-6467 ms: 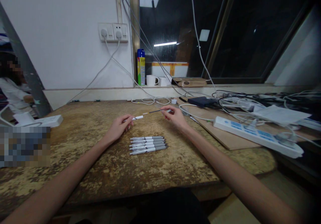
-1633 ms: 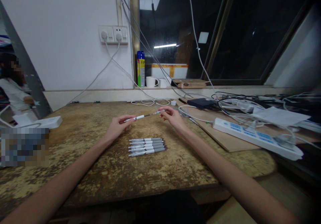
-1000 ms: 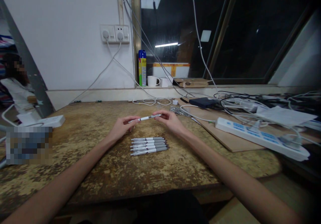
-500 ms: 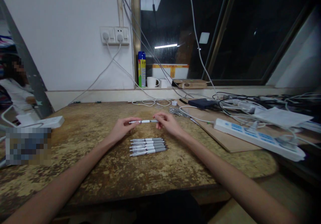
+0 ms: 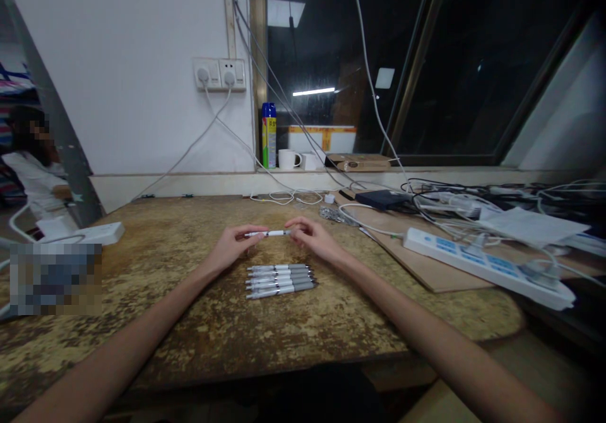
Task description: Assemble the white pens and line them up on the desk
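Note:
A white and grey pen [image 5: 275, 233] lies level between my hands, raised behind a row of similar pens. My left hand [image 5: 233, 242] pinches its clear end between thumb and fingers. At the other end, my right hand [image 5: 308, 236] closes its thumb and fingers round the grey grip, which is mostly hidden by them. Nearer to me, several white pens with grey grips [image 5: 279, 280] lie side by side on the worn wooden table [image 5: 213, 341], their tips pointing right.
On the right, a white power strip [image 5: 487, 265] rests partly on a brown board [image 5: 426, 271], amid tangled cables. A small clear plastic bag [image 5: 334, 213] lies behind my right hand. A spray can [image 5: 269, 136] and a white mug [image 5: 288, 158] stand on the sill. Someone sits far left.
My right hand has shifted slightly left along the pen, covering more of its grey grip. My left hand keeps its pinch. The row of pens is unchanged; the view has tilted slightly.

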Tool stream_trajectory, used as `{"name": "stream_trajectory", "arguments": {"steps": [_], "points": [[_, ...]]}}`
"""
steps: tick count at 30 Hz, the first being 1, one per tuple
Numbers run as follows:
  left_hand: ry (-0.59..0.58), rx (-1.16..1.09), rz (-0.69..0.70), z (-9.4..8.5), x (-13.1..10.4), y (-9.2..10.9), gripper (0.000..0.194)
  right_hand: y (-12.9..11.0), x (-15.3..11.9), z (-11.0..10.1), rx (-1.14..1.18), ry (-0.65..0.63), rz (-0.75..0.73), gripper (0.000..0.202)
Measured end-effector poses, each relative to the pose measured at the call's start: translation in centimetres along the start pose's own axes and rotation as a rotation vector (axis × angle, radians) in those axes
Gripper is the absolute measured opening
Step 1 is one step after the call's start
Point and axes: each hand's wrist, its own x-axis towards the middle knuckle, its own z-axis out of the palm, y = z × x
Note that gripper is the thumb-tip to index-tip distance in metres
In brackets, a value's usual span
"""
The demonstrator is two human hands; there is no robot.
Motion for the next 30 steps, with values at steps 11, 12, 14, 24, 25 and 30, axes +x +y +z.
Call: {"name": "stream_trajectory", "arguments": {"steps": [11, 12, 14, 24, 25, 30], "points": [[-0.011, 0.019, 0.002, 0.0, -0.1, 0.1, 0.048, -0.5, -0.1, -0.1, -0.046, 0.005, -0.031, 0.025], [-0.012, 0.022, 0.0, 0.0, -0.1, 0.2, 0.047, -0.6, -0.1, -0.1, -0.036, -0.003, -0.037, 0.025], [-0.016, 0.032, 0.003, 0.0, -0.2, 0.3, 0.048, -0.4, -0.1, 0.0, 0.007, -0.028, -0.021, 0.028], [0.002, 0.024, 0.005, -0.1, -0.1, 0.3, 0.045, -0.3, 0.0, -0.2, -0.028, -0.026, -0.057, 0.025], [0.002, 0.022, 0.004, 0.0, -0.2, 0.4, 0.044, -0.3, 0.0, -0.2, -0.021, -0.033, -0.057, 0.026], [-0.001, 0.029, 0.003, 0.1, -0.2, 0.6, 0.045, -0.2, -0.1, -0.1, 0.037, -0.057, 0.019, 0.036]]}}
